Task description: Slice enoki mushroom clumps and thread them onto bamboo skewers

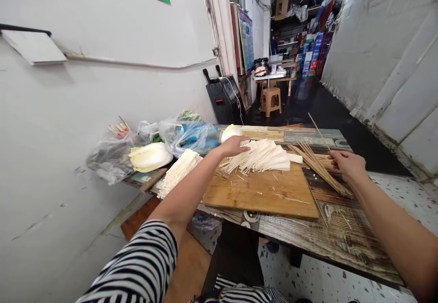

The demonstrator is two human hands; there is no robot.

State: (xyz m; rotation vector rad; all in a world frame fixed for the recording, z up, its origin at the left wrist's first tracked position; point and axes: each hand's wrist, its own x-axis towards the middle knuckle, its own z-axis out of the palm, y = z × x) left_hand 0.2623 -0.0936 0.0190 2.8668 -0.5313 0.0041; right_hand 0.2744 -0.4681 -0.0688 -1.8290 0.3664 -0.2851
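Observation:
On the wooden cutting board (260, 198) lies a fanned pile of white enoki mushrooms (270, 157). My left hand (234, 146) is at the pile's far left end, thumb and fingers apart and no object visible in it. Between the fingertips of my right hand (349, 164) is a thin bamboo skewer (316, 126), slanting up and away to the left. Below that hand, a loose bundle of bamboo skewers (320, 168) rests across the board's right side and the table. Another bunch of enoki mushrooms (181, 170) sits left of the board, partly behind my left forearm.
A halved napa cabbage (151, 157) and plastic bags (190, 134) line the table's wall side. Behind the left hand is another pale vegetable (232, 132). A black speaker (226, 100) stands beyond the wooden table (356, 234); farther back is a brown stool (271, 101).

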